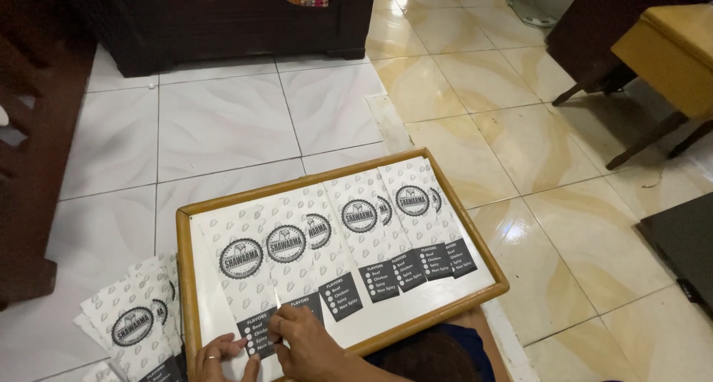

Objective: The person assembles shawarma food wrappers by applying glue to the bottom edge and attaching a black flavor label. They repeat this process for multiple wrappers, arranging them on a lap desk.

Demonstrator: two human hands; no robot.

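Tiled floor, white and cream, with a wooden-framed white tray (186,278) sitting on it. Both hands, left hand (220,354) and right hand (308,343), are pressing fingertips flat on the nearest white printed paper pouch (239,267), gripping nothing; more pouches are overlapping rightward.

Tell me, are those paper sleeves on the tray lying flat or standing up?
Flat. The paper sleeves lie overlapped in a row on the wooden tray, printed faces up.

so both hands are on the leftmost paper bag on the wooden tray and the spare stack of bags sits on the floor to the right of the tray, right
Not quite. In the head view the spare stack lies on the floor left of the wooden tray. The left hand and right hand are on the leftmost paper bag.
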